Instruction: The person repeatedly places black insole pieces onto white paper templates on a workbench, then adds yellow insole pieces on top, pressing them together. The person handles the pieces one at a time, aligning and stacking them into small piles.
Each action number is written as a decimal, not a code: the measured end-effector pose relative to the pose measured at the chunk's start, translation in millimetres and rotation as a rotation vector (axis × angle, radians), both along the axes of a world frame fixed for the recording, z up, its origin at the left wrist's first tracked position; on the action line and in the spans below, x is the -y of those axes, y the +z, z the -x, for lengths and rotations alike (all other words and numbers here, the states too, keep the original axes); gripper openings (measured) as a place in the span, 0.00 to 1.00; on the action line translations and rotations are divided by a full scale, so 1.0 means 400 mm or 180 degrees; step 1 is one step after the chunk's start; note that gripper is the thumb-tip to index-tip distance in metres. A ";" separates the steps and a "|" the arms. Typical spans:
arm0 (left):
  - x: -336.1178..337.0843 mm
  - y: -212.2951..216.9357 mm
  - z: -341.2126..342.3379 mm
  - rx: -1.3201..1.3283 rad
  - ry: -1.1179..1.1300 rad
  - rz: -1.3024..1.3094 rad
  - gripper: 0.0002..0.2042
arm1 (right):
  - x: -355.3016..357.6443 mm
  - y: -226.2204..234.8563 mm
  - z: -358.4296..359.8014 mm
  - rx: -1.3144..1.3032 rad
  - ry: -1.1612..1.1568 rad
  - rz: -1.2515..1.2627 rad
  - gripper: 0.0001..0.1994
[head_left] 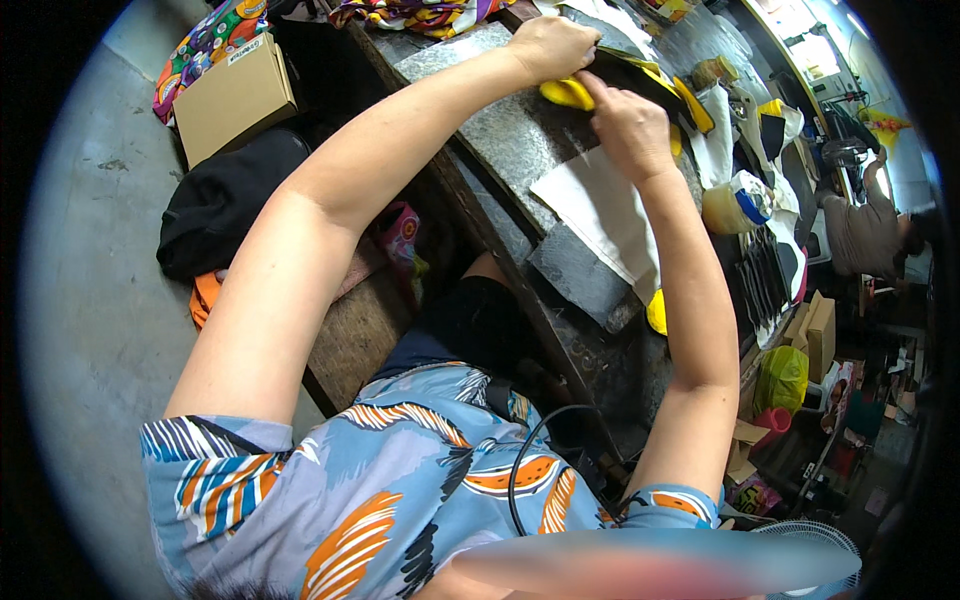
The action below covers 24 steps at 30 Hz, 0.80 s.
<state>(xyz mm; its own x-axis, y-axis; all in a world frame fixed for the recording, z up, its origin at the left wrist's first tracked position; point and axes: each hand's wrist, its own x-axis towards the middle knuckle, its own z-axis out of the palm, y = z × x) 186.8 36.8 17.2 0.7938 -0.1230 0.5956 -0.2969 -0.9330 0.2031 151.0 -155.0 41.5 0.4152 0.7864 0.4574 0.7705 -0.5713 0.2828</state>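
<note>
At the far side of the workbench, both of my arms reach forward and my hands are close together. My left hand (555, 48) is closed in a fist, and its fingertips are hidden, so what it grips does not show. My right hand (630, 130) is curled, its index finger toward the left hand and pressed at a yellow padded piece (568, 94). A black piece with yellow edging (640, 82) lies just beyond both hands. Under my right forearm is a white sheet (600, 215), beside a grey slab (585, 270).
A tub with a blue-and-white lid (735, 203) stands right of my right forearm, near stacked black strips (765, 280). A cardboard box (235, 100) and black bag (225, 205) are at left. Another person (865, 225) is at far right.
</note>
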 end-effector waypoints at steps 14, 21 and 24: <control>0.078 -0.007 0.130 0.0946 -0.0657 0.0181 0.34 | 0.253 0.112 -0.041 -0.2317 0.0510 -0.5112 0.14; 0.188 0.094 0.091 -0.0235 -0.1468 0.2159 0.42 | 0.239 0.179 0.000 -0.2880 0.0978 -0.5441 0.11; 0.156 0.140 0.125 -0.1289 -0.2245 0.3555 0.23 | 0.248 0.175 0.016 -0.3245 0.0491 -0.5565 0.12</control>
<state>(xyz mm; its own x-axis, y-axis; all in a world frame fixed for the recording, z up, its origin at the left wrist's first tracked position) 136.9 -25.7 73.1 0.9035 -0.1819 0.3881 -0.3753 0.1018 0.9213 144.6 -254.2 111.3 0.9471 -0.1027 0.3040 0.3199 0.3758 -0.8698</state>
